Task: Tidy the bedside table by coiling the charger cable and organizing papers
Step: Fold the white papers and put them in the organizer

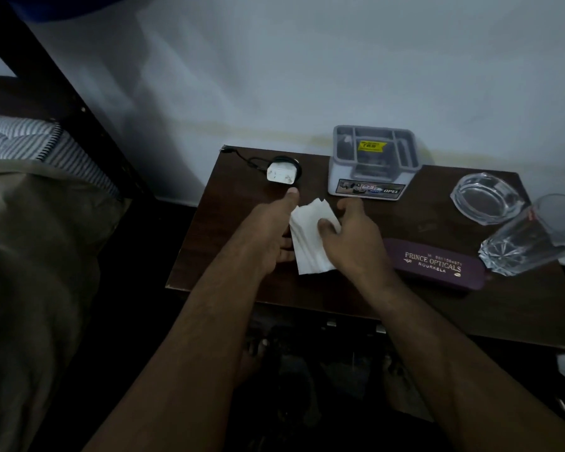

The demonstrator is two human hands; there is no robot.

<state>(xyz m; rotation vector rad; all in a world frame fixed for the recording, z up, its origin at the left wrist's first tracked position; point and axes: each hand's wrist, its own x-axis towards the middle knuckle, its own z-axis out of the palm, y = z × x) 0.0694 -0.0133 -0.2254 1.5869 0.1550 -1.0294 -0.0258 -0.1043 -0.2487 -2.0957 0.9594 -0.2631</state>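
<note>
Presently held: papers [309, 246], pinched in my right grip [353, 239], thumb on top.
Left grip [274, 230]: flat, steadying the stack's left edge.
Stack axis: pointing away from me, over the desk [242, 203].
Charger [281, 173]: beyond, nearer left.

charger [281, 172] left of organizer [372, 161], papers [310, 243] before both

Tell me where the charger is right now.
In the head view, the white charger sits on the table's far-left part, just beyond the left hand, left of the grey organizer box, its black cable trailing left.
</note>
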